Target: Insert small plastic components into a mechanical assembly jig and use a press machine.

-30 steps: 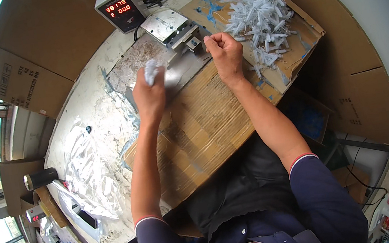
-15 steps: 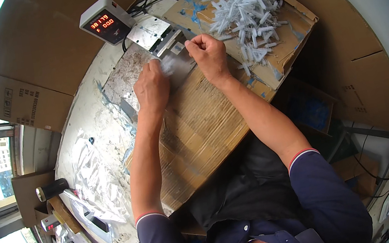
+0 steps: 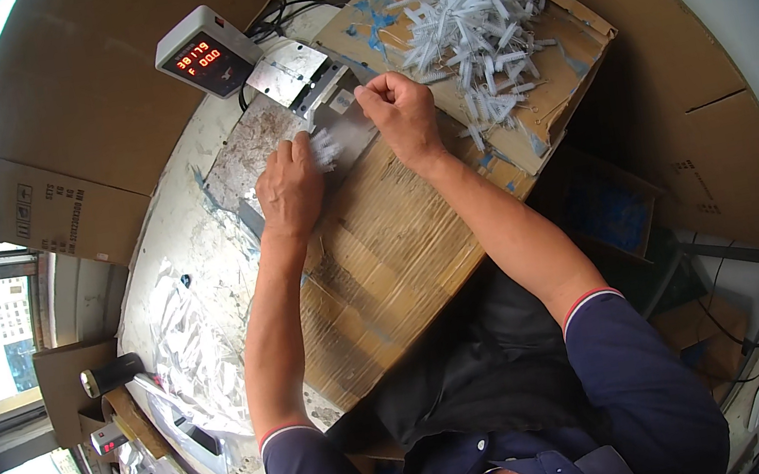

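the left hand (image 3: 289,192) lies palm-down on the worn metal plate (image 3: 236,165), its fingers curled over a small bunch of white plastic pieces (image 3: 324,150) that sticks out toward the small metal press (image 3: 302,77). the right hand (image 3: 400,114) is closed into a loose fist just beside that bunch, thumb and forefinger pinched together near a small clear tab (image 3: 343,101) at the press's edge; whether it actually grips anything i cannot tell.

the white pieces look very light, thin and somewhat stiff, like short moulded sticks. judged from their shape, 1 alone would slip or flick away easily, so a pinch at mid-length or a cupped handful seems the safer hold; squeezing hard could bend them. a large loose heap of the same pieces (image 3: 476,26) fills a shallow cardboard tray (image 3: 586,39) just right of the hands, its raised flap walls keeping them in.

room is tight. the press and a grey counter box with a red display (image 3: 205,57) stand directly ahead, with cables behind. the hands work on a cardboard sheet (image 3: 384,266) whose near edge overhangs the person's lap. to the left the white table (image 3: 178,267) is littered with clear plastic bags (image 3: 191,353), and cardboard boxes (image 3: 51,203) wall in the far side. the freest path runs sideways between tray and plate.
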Available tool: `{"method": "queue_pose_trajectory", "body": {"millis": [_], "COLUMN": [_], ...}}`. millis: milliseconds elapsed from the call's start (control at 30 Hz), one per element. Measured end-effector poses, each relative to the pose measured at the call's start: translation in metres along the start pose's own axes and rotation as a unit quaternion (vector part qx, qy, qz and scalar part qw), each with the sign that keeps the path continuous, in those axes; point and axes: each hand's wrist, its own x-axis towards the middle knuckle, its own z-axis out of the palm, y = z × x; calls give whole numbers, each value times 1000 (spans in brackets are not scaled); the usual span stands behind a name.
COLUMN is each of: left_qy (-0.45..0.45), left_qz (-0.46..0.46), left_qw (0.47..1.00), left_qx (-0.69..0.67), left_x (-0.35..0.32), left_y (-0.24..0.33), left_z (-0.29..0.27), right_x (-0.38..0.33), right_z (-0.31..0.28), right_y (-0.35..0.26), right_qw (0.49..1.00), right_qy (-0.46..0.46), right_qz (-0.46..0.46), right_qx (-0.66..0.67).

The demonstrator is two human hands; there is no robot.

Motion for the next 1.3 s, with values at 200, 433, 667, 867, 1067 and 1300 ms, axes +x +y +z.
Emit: {"method": "queue_pose_trajectory", "body": {"millis": [200, 433, 667, 867, 1067, 1300], "left_qy": [99, -68, -75, -29, 61, 142], "left_qz": [-99, -419, -423, -467, -387, -542], "left_qw": [980, 502, 483, 495, 522, 480], "left_qx": [-142, -754, -763, -732, -758, -675], "left_x": [-18, -42, -78, -122, -177, -299], "left_y": [12, 42, 53, 66, 91, 94], "left_z": [-6, -47, -68, -107, -110, -181], "right_x": [-5, -28, -65, -112, -149, -212], "right_z": [7, -1, 9, 27, 29, 98], "right_y": [-5, -31, -43, -55, -53, -62], "right_qw": [998, 943, 919, 906, 888, 872], "right_qy": [-8, -252, -356, -372, -430, -481], "right_qz": [-32, 121, 107, 154, 145, 55], "right_qx": [46, 183, 129, 128, 70, -69]}}
